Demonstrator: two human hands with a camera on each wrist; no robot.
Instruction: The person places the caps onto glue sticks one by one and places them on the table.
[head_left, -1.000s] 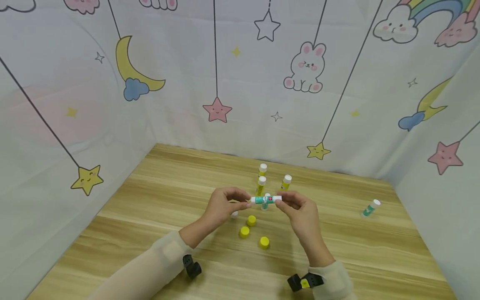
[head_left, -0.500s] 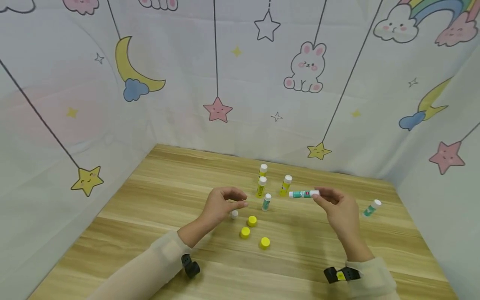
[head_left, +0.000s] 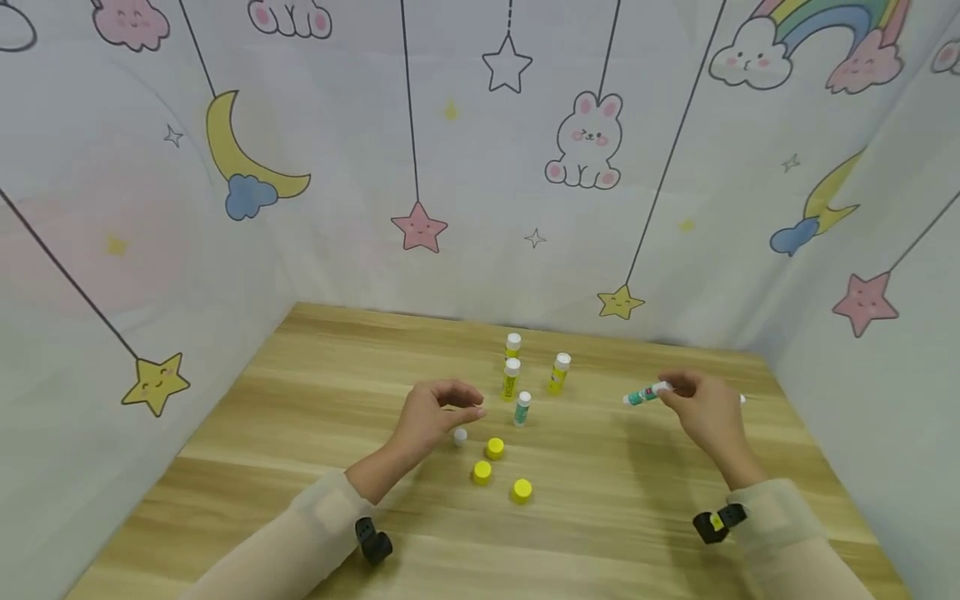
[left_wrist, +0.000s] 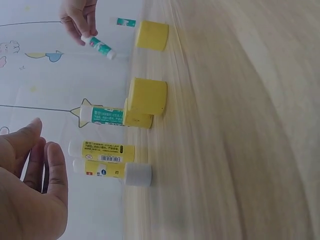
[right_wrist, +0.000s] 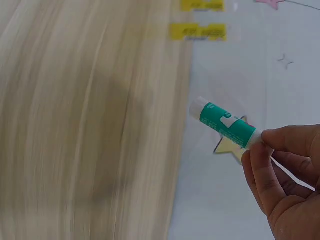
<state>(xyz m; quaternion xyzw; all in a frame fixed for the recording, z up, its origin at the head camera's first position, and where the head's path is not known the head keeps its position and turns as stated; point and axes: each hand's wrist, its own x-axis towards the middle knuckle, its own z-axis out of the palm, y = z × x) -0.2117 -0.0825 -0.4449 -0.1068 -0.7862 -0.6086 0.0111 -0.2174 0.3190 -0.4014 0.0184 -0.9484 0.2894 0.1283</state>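
My right hand (head_left: pixel 705 412) pinches a green-and-white glue stick (head_left: pixel 645 394) by one white end, above the right part of the table. In the right wrist view the glue stick (right_wrist: pixel 227 122) points away from the fingertips at a slant. My left hand (head_left: pixel 438 414) hovers near the middle with loosely bent fingers. The left wrist view shows nothing between the thumb and fingers of that hand (left_wrist: pixel 35 185). Nearest to it are a small white cap (head_left: pixel 461 437) and a standing green glue stick (head_left: pixel 522 409).
Several yellow glue sticks (head_left: pixel 557 375) with white tops stand behind the green one. Yellow caps (head_left: pixel 495 448) lie in front on the wooden table (head_left: pixel 337 350). Another green glue stick (left_wrist: pixel 125 22) stands at the far right, mostly hidden behind my right hand in the head view. Printed curtains enclose the table.
My right hand has carried the glue stick rightward, away from my left hand, and tilted it. The left hand has let go of the stick's other end and stays about in place.
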